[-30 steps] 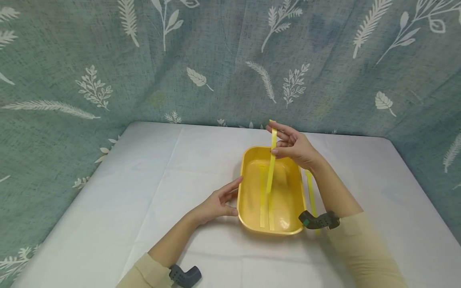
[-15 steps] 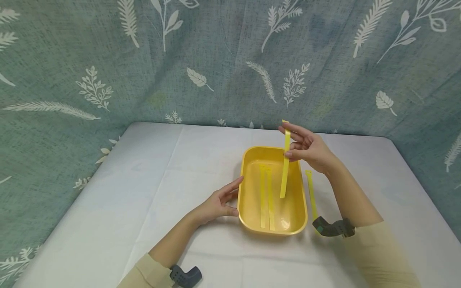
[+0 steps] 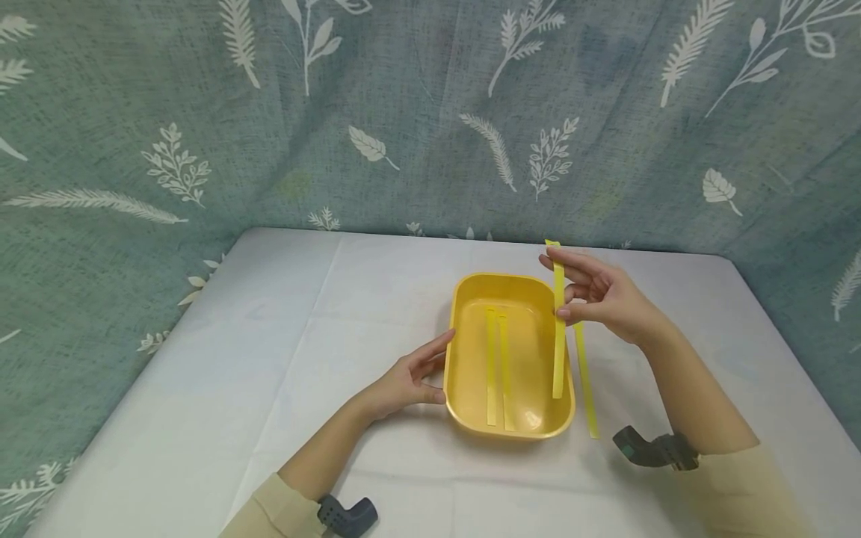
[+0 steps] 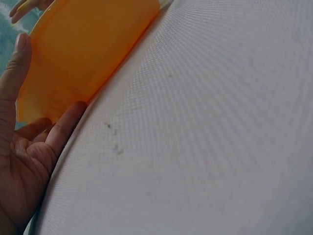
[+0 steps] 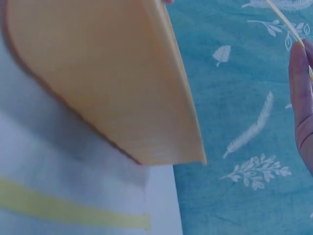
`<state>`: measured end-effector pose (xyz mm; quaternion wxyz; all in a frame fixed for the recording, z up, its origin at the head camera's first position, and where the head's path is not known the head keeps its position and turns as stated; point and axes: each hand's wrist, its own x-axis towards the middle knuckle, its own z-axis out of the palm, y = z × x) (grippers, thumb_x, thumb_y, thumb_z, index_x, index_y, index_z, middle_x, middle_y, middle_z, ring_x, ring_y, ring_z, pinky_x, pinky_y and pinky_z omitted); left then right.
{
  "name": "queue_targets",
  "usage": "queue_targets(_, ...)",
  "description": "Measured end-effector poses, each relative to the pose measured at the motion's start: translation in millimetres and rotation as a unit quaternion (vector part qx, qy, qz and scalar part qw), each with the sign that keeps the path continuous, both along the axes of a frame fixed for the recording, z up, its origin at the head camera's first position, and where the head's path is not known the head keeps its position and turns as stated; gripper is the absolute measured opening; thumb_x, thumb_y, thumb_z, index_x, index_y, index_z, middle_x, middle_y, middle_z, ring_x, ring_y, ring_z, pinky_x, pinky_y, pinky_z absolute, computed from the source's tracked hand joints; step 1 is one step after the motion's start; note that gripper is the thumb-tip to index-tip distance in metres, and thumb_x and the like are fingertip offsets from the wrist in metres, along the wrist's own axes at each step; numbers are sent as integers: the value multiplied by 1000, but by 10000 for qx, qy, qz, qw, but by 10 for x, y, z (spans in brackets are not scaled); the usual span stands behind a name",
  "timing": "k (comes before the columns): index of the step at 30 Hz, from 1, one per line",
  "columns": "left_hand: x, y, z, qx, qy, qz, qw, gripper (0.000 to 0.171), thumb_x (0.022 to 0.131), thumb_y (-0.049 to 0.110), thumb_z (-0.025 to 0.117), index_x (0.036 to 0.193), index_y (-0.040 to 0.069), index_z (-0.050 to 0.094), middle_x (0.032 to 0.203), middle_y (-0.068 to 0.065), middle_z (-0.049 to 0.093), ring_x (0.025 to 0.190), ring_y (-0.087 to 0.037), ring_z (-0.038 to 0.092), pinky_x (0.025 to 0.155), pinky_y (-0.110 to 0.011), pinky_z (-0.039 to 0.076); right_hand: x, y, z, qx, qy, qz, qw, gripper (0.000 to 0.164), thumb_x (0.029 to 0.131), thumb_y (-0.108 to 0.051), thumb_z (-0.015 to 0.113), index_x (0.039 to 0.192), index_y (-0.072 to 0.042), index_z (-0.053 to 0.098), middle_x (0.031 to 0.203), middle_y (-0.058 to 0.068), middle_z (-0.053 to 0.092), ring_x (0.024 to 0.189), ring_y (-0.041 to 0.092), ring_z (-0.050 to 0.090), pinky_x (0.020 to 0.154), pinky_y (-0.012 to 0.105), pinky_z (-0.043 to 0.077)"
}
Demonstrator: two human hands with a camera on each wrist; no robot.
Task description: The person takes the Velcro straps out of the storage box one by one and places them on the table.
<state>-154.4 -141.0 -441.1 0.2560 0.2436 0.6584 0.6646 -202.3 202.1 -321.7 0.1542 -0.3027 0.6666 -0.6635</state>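
A yellow rectangular plastic tray (image 3: 471, 351) stands on the white table. My left hand (image 3: 406, 382) touches its left side with fingers and thumb spread; in the left wrist view the fingertips lie against the tray's wall (image 4: 93, 54). Between thumb and fingers, my right hand (image 3: 612, 299) pinches a flat yellow strip (image 3: 559, 359), held upright at the tray's right side. Two similar strips, a left one (image 3: 491, 373) and a right one (image 3: 504, 381), lie side by side inside the tray. Another yellow strip (image 3: 586, 381) lies on the table just right of it.
The white-covered table (image 3: 323, 418) reaches back to a green cloth (image 3: 430, 112) with white leaf prints. Dark camera mounts sit on the left wrist (image 3: 347, 517) and the right wrist (image 3: 655, 450).
My right hand has moved rightward and a little nearer, carrying the strip from over the tray's middle to its right rim. The left hand and tray have stayed put.
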Motion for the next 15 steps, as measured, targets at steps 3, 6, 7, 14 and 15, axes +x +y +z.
queue_targets(3,-4,8,6,-6,15,-3,10000,99,73,30,81,152,25,21,158,0,16,143,-28,22,108,-36,36,59,61,-6,67,102,-4,9999,75,81,18,62,146,-9,35,144,-4,46,75,13,59,69,26,57)
queue_targets(6,-10,13,9,7,18,6,10000,100,73,31,81,152,22,20,158,0,16,143,-28,22,108,-36,34,104,121,-17,-9,152,100,9998,76,80,20,61,147,-5,33,144,-4,46,76,12,60,69,26,57)
queue_targets(7,-10,12,9,9,22,11,10000,101,73,32,81,152,22,20,158,-1,16,143,-28,23,109,-37,33,116,142,-25,-55,140,158,9998,77,80,20,60,147,-4,32,144,-3,45,75,12,60,69,26,57)
queue_targets(14,-8,12,-7,-41,2,13,10000,103,73,34,81,153,20,18,158,-2,16,143,-28,23,111,-41,30,183,319,-141,-11,89,221,9997,77,80,21,59,147,-4,31,146,-1,43,75,11,61,68,27,58)
queue_targets(15,-7,15,-8,-50,-19,10,10000,103,73,34,81,153,20,18,159,-2,16,143,-28,22,110,-40,31,192,348,-163,41,84,168,9998,77,80,21,59,147,-5,32,146,-2,43,75,11,61,68,27,57)
